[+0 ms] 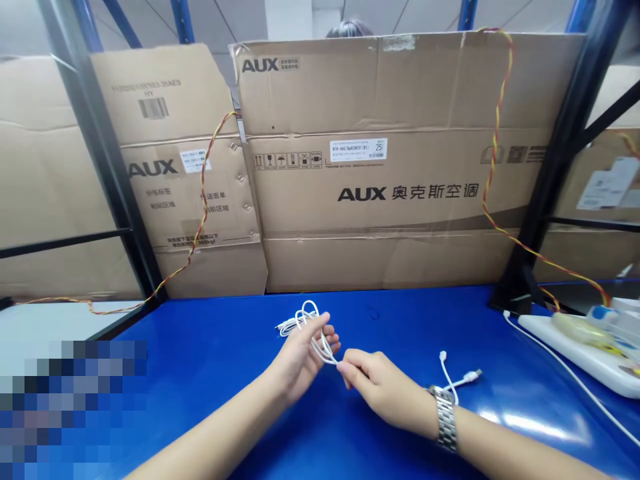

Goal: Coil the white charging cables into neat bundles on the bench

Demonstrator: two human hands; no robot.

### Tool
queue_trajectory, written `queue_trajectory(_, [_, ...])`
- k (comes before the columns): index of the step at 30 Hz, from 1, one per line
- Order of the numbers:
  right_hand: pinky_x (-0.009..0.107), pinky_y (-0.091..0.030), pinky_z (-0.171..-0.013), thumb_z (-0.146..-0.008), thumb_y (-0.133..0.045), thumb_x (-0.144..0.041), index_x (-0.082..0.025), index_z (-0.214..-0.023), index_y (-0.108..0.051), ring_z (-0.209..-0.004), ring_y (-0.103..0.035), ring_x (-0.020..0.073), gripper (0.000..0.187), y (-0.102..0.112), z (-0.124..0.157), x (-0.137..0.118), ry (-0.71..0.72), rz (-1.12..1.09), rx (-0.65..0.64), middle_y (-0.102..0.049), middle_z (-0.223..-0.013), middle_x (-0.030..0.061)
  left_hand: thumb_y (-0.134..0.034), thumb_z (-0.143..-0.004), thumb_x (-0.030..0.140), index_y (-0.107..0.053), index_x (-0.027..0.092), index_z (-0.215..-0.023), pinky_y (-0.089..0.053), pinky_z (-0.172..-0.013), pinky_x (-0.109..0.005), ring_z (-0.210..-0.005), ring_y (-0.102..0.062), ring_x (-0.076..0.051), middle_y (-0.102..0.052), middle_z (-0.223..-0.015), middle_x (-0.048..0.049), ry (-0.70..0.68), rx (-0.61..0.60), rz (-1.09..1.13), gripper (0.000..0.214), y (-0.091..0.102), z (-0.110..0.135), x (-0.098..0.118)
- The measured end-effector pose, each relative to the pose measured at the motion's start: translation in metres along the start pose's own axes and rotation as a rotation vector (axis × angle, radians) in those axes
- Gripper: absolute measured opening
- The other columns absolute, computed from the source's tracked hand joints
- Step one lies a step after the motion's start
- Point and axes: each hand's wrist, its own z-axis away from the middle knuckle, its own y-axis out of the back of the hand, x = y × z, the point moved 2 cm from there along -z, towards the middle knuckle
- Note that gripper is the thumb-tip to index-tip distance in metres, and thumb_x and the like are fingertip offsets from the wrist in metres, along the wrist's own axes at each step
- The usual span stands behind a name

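My left hand point(300, 353) is closed around a small coil of white cable point(306, 319) held just above the blue table point(210, 360). My right hand point(373, 383) pinches the same cable right beside the left fingers. A metal watch point(445, 417) sits on my right wrist. The cable's free end with its plug point(470, 377) lies on the table to the right of my right hand.
Large AUX cardboard boxes point(380, 167) stand along the back of the table between dark shelf posts point(550, 173). A red and yellow twisted wire point(495, 133) drapes over the boxes. A white power strip point(580, 347) with another white lead lies at the right edge.
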Motion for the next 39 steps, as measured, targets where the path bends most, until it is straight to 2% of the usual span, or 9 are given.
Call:
queue_trajectory(8, [0.020,-0.031,-0.053,-0.088,-0.033,-0.036,-0.018,-0.068,-0.049,-0.054,-0.047,0.0093,0.031,-0.009,-0.001,0.004,0.031,0.066,-0.086,-0.056,-0.062,-0.0012,-0.061,-0.074,0.034,-0.052,0.014,-0.070,-0.044,-0.048,-0.018,-0.046,-0.051,-0.006,-0.053,-0.053,0.0029,0.010,-0.158,-0.089,0.022,0.000,0.000,-0.004])
queue_trajectory(13, [0.020,-0.031,-0.052,-0.088,-0.034,-0.037,-0.018,-0.070,-0.049,-0.054,-0.046,0.0088,0.030,-0.008,0.001,0.002,0.014,0.079,-0.115,-0.056,-0.061,-0.0019,-0.060,-0.074,0.036,-0.052,0.017,-0.077,-0.022,-0.034,-0.014,-0.031,-0.026,-0.001,-0.033,-0.039,0.0112,-0.019,-0.205,-0.109,0.021,0.000,-0.001,-0.001])
queue_trajectory(17, [0.020,-0.031,-0.051,-0.084,-0.040,-0.040,-0.017,-0.067,-0.049,-0.053,-0.045,0.0081,0.030,0.001,-0.001,0.010,-0.053,0.050,-0.209,-0.056,-0.063,-0.0018,-0.052,-0.077,0.047,-0.043,0.018,-0.058,-0.012,-0.033,-0.016,-0.031,-0.013,-0.002,-0.022,-0.036,0.0120,0.025,-0.227,-0.178,0.036,0.006,-0.006,0.008])
queue_trajectory(21, [0.018,-0.028,-0.042,-0.080,-0.045,-0.045,-0.016,-0.067,-0.049,-0.044,-0.037,0.0062,0.031,0.023,-0.004,0.018,-0.205,-0.134,-0.375,-0.045,-0.054,-0.0046,-0.053,-0.073,0.052,-0.030,0.019,-0.049,-0.007,-0.033,-0.018,-0.032,-0.011,-0.002,-0.019,-0.036,0.0115,0.052,-0.177,-0.352,0.046,0.015,-0.013,0.015])
queue_trajectory(24, [0.018,-0.022,-0.037,-0.077,-0.050,-0.047,-0.017,-0.069,-0.047,-0.040,-0.028,0.0046,0.031,0.036,-0.004,0.018,-0.276,-0.372,-0.474,-0.036,-0.049,-0.0075,-0.055,-0.070,0.054,-0.039,0.019,-0.053,-0.005,-0.034,-0.018,-0.033,-0.010,-0.002,-0.021,-0.038,0.0117,0.081,-0.187,-0.538,0.042,0.015,-0.011,0.012])
queue_trajectory(28, [0.018,-0.015,-0.037,-0.076,-0.053,-0.047,-0.017,-0.068,-0.044,-0.039,-0.020,0.0034,0.032,0.037,-0.008,0.016,-0.237,-0.628,-0.354,-0.030,-0.048,-0.0092,-0.059,-0.066,0.052,-0.052,0.020,-0.071,-0.008,-0.036,-0.019,-0.035,-0.014,-0.004,-0.028,-0.043,0.0110,0.064,-0.338,-0.741,0.033,0.002,0.002,0.002])
queue_trajectory(30, [0.018,-0.014,-0.037,-0.076,-0.052,-0.049,-0.017,-0.068,-0.044,-0.039,-0.020,0.0033,0.034,0.031,-0.010,0.018,-0.219,-0.672,-0.286,-0.030,-0.047,-0.0097,-0.068,-0.060,0.043,-0.052,0.019,-0.066,-0.014,-0.037,-0.019,-0.038,-0.022,-0.005,-0.034,-0.045,0.0095,0.029,-0.410,-0.818,0.029,-0.003,0.008,-0.004])
queue_trajectory(34, [0.018,-0.018,-0.037,-0.076,-0.051,-0.052,-0.017,-0.068,-0.044,-0.038,-0.021,0.0032,0.036,0.019,-0.012,0.021,-0.173,-0.680,-0.205,-0.031,-0.046,-0.0102,-0.069,-0.058,0.037,-0.045,0.019,-0.050,-0.019,-0.039,-0.020,-0.040,-0.029,-0.007,-0.037,-0.042,0.0078,-0.022,-0.369,-1.012,0.031,-0.003,0.010,-0.013])
queue_trajectory(39, [0.017,-0.014,-0.035,-0.075,-0.053,-0.050,-0.018,-0.068,-0.042,-0.036,-0.020,0.0028,0.035,0.014,-0.011,0.018,-0.200,-0.724,-0.166,-0.030,-0.044,-0.0108,-0.056,-0.069,0.047,-0.045,0.018,-0.043,-0.022,-0.038,-0.021,-0.034,-0.030,-0.006,-0.039,-0.036,0.0054,0.036,-0.393,-0.940,0.041,-0.002,0.012,-0.018])
